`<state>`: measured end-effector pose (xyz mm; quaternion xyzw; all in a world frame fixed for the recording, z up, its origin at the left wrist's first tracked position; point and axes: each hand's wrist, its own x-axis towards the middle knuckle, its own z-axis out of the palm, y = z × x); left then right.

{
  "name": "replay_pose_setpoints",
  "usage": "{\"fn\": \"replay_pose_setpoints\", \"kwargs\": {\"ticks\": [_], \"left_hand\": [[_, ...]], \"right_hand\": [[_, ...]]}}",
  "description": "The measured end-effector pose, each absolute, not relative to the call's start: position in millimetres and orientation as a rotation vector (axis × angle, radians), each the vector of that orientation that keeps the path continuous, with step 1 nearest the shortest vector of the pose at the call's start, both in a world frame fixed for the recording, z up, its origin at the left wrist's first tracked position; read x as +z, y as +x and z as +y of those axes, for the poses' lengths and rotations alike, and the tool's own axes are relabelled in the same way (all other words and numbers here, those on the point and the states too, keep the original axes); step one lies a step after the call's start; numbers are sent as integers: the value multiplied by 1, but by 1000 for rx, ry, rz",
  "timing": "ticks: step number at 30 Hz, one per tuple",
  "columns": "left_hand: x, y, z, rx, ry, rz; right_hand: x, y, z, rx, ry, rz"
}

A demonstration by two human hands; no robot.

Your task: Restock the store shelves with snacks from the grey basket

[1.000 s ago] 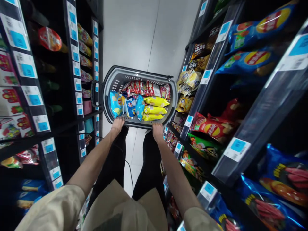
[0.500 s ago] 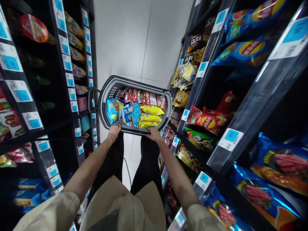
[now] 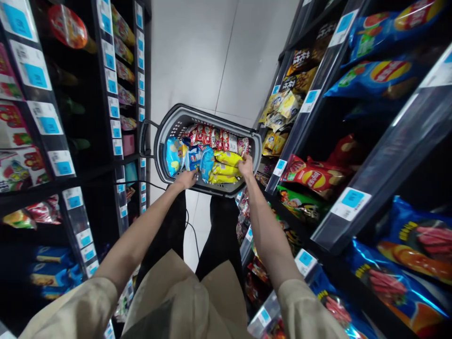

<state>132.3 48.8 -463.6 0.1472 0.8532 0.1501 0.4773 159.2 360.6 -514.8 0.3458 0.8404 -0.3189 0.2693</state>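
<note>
A grey shopping basket (image 3: pixel 259 155) with a black rim sits on the floor before me, holding several snack bags. My left hand (image 3: pixel 186 179) reaches over the near rim, its bent fingers close together by the lower edge of a blue-and-white packet (image 3: pixel 192 159); what they hold, if anything, is hidden. Inside the basket's right end, my right hand (image 3: pixel 246 166) has its fingers curled on the end of a yellow snack bag (image 3: pixel 228 158). More yellow bags (image 3: pixel 223 179) lie below it. Red-and-white packets (image 3: pixel 215 137) line the far side. Blue bags (image 3: pixel 173 156) fill the left.
Shelves with price tags (image 3: pixel 48 123) rise on both sides of the narrow aisle. Chip bags (image 3: pixel 312 176) stick out from the right shelf. The basket handle (image 3: pixel 143 139) juts toward the left shelf. A black cable (image 3: pixel 193 230) hangs between my legs.
Both hands have left the basket's near rim and moved inward, the left toward the blue-and-white packet, the right up to the yellow bags. The view has shifted, putting the basket slightly farther right.
</note>
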Motion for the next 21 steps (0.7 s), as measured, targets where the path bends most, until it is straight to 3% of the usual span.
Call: {"fn": "replay_pose_setpoints", "kwargs": {"ticks": [5, 10, 14, 18, 21], "left_hand": [[-397, 151, 62, 559, 304, 2005], [-262, 164, 68, 805, 238, 2109], [-156, 168, 69, 961, 173, 2229], [-84, 162, 69, 1441, -52, 2049], [-52, 155, 71, 1767, -91, 1717]], "right_hand": [[-452, 179, 322, -1194, 1210, 2189], [-310, 195, 283, -1535, 1501, 2144], [-186, 198, 268, -1886, 1458, 2049], [-95, 205, 271, -2449, 1347, 1504], [-55, 205, 281, -2596, 1271, 1310]]}}
